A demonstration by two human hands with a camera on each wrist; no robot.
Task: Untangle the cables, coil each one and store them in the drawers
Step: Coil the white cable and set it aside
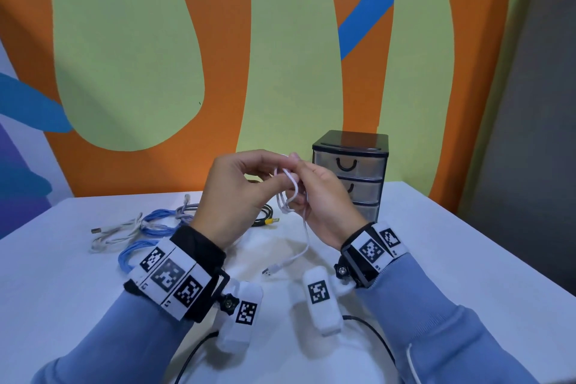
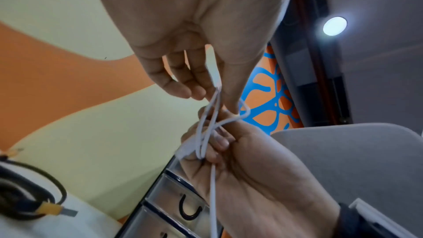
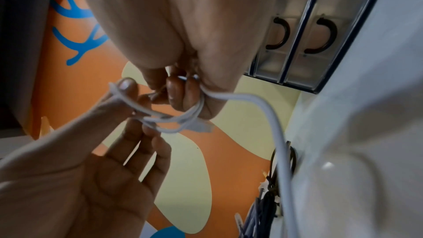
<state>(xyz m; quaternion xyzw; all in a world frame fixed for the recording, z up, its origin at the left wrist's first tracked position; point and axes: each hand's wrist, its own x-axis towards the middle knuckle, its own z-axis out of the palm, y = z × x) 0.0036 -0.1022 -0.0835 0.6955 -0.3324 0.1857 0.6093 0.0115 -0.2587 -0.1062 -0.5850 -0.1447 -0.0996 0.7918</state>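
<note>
Head view. I hold the white cable [image 1: 291, 196] above the worktop [image 1: 452, 259], in front of the drawer unit [image 1: 350, 171]. My left hand [image 1: 237, 193] pinches the top of a small loop and my right hand [image 1: 321, 206] is clamped on the gathered turns. The free tail hangs down to its plug, which lies on the worktop between my wrists. The step in hand is, I judge, coiling this one cable. A blue cable [image 1: 156, 227], a pale cable [image 1: 115, 234] and a black cable [image 1: 265, 218] lie to the left, the first two apparently tangled together.

Left wrist view. My left fingertips [image 2: 194, 90] nip the loop's apex. Below, the right hand [image 2: 240, 160] grips the crossing strands, and one run drops past the palm. Two drawer fronts, both shut, show behind.

Right wrist view. The loops [image 3: 169, 117] span both grips, and the tail curves away towards the worktop.

Next move, in my judgement: draw in the slack as further turns, keeping the bundle pinched, then free one hand to pull a drawer open.
</note>
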